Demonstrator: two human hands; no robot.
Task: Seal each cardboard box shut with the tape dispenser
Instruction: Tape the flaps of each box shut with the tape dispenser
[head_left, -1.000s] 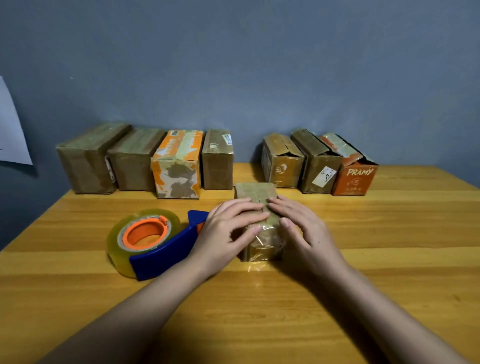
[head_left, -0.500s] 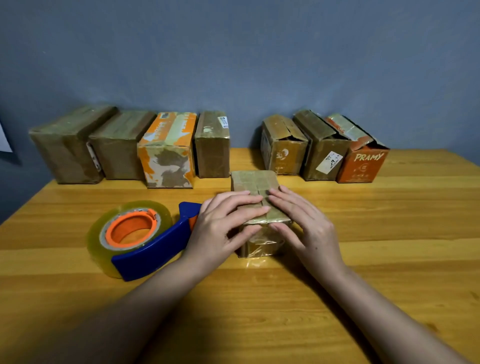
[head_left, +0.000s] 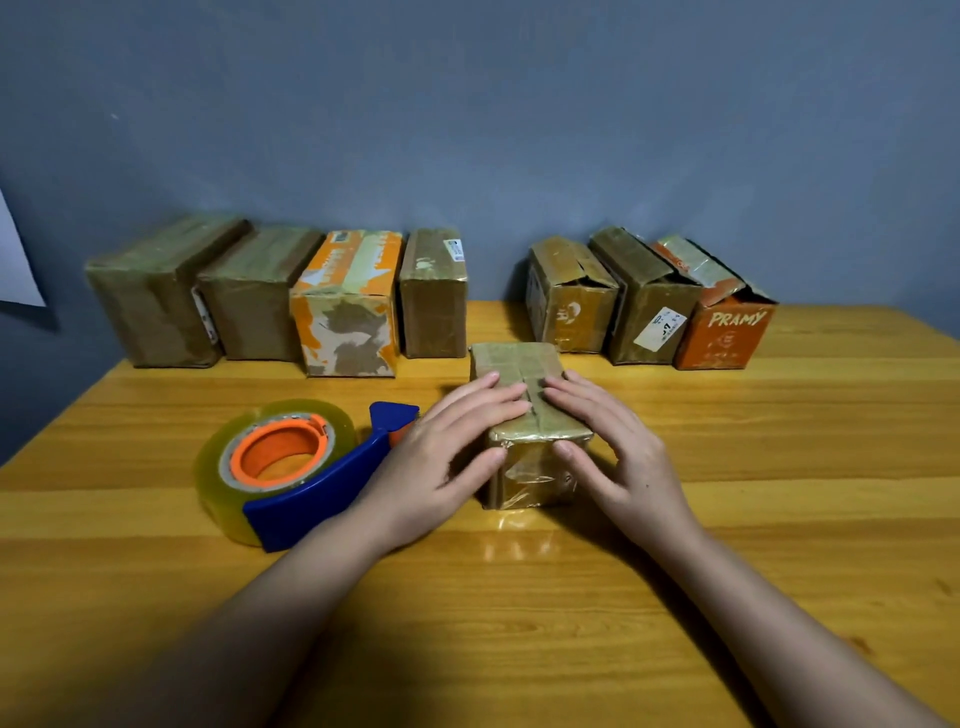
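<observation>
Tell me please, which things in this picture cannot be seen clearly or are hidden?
Head view, the only one:
- Top seam of the small box: its near part is covered by the left hand and right hand.
- Tape dispenser: its cutting end lies behind the left hand.
- White label on the brown box: print too small to read.
- White paper on the wall: cut off by the left edge.

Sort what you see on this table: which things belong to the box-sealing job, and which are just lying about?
Part of the job:
- small box under both hands
- tape dispenser
- three open-flapped boxes, including the orange PRAMY box
- four taped boxes at back left, e.g. the orange-and-white box

Just lying about:
- white paper on the wall
</observation>
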